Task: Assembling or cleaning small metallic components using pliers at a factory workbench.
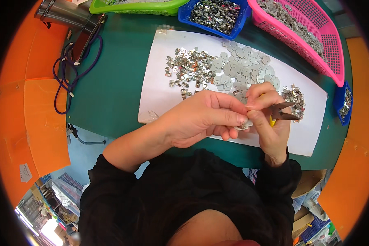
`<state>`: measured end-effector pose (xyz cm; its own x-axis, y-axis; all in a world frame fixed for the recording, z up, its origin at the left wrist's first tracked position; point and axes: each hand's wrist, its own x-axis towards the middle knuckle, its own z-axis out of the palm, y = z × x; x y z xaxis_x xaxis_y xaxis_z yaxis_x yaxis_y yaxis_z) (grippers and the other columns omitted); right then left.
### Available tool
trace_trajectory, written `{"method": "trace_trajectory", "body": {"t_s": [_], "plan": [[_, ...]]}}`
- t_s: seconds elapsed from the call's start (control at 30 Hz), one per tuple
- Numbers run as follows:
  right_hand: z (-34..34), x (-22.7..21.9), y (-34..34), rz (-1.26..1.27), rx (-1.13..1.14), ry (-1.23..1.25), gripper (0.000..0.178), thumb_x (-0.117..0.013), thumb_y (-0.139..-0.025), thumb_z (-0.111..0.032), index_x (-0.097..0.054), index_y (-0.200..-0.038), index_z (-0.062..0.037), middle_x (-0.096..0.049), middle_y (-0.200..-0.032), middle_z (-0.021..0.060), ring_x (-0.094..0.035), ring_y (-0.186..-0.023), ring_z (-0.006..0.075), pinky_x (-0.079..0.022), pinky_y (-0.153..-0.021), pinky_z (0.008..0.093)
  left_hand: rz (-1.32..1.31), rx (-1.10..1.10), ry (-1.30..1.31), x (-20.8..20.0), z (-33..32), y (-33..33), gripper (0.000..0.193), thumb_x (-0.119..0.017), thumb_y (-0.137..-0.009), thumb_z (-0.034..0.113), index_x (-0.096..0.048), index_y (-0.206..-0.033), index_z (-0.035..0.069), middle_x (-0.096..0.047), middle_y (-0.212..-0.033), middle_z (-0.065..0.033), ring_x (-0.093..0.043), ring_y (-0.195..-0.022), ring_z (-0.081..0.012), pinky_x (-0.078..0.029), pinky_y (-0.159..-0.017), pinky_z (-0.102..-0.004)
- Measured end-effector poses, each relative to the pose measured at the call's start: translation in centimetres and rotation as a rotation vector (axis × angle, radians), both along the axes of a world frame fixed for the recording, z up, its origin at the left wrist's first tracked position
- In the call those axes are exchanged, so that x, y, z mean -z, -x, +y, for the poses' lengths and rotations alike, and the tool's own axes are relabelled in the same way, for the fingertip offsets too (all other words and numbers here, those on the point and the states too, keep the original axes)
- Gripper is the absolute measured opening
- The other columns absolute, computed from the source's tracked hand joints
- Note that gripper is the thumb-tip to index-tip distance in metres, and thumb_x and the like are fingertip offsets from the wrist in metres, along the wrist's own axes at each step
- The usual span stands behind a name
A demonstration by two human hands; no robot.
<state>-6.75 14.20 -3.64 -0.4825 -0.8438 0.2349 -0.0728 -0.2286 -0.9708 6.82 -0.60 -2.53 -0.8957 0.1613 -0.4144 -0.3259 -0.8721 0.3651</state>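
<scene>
Above the near part of the white board on the green desk, your left hand pinched a small gray piece between thumb and bent fingers. Your right hand curled around pliers with a yellow handle, its thumb and finger together beside the piece; what they pinched, I couldn't tell. Farther away, shiny metal bits lay left of flat gray pieces.

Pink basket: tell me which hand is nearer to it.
Right. In the picture, the right hand is below the pink basket; the left hand is below and farther to its left.
</scene>
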Motion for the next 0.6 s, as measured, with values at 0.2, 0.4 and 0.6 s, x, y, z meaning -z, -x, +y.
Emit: {"method": "trace_trajectory", "body": {"t_s": [0.2,0.4,0.6], "plan": [[0.5,-0.1,0.3,0.064,0.015,-0.091,0.010,-0.072,-0.083,0.002,-0.068,-0.091,-0.0019,-0.058,-0.095,0.0070,-0.053,-0.077,0.0093,-0.039,-0.065,0.0219,0.034,0.009,0.416,-0.4,-0.1,0.5,0.015,-0.067,-0.092,0.005,-0.067,-0.105,-0.002,-0.068,-0.086,-0.0071,-0.066,-0.069,-0.0114,-0.053,-0.058,-0.0220],[0.6,0.0,0.6,-0.006,-0.001,-0.091,0.012,-0.072,-0.082,0.003,-0.069,-0.092,-0.0028,-0.058,-0.094,0.0067,-0.054,-0.079,0.0109,-0.041,-0.065,0.0222,0.120,-0.013,0.569,-1.0,-0.8,0.7,0.015,-0.069,-0.090,0.005,-0.069,-0.102,-0.004,-0.070,-0.088,-0.0091,-0.065,-0.068,-0.0123,-0.053,-0.060,-0.0232],[0.2,0.3,0.9,0.201,-0.044,0.079,0.013,-0.074,-0.081,0.003,-0.068,-0.092,-0.0023,-0.058,-0.095,0.0090,-0.056,-0.086,0.0168,-0.046,-0.073,0.0265,0.044,0.079,0.162,-0.3,-1.1,0.9,0.018,-0.070,-0.091,0.009,-0.068,-0.105,-0.003,-0.070,-0.090,-0.0087,-0.066,-0.069,-0.0120,-0.053,-0.060,-0.0224]]}}
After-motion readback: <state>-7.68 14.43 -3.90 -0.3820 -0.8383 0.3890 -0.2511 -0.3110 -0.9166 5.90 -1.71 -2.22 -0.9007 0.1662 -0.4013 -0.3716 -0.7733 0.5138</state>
